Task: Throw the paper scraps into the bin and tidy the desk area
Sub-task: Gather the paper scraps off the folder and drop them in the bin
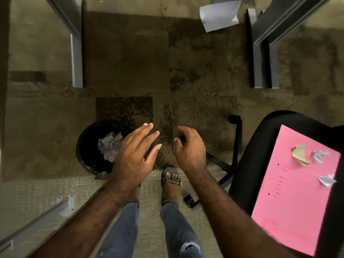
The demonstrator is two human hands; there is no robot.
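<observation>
At centre frame, the left hand (pixel 136 155) is hovering with fingers spread and empty, partly overlapping the rim of the black bin (pixel 87 146), where crumpled paper (pixel 109 146) is lying inside. The right hand (pixel 189 148) is hanging beside it, fingers loosely curled, holding nothing visible. At right, three paper scraps (pixel 300 155) are sitting on a pink sheet (pixel 290 202) lying on the black chair (pixel 260 138).

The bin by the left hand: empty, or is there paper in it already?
Not empty. The black bin holds crumpled white paper, lying inside its rim.
</observation>
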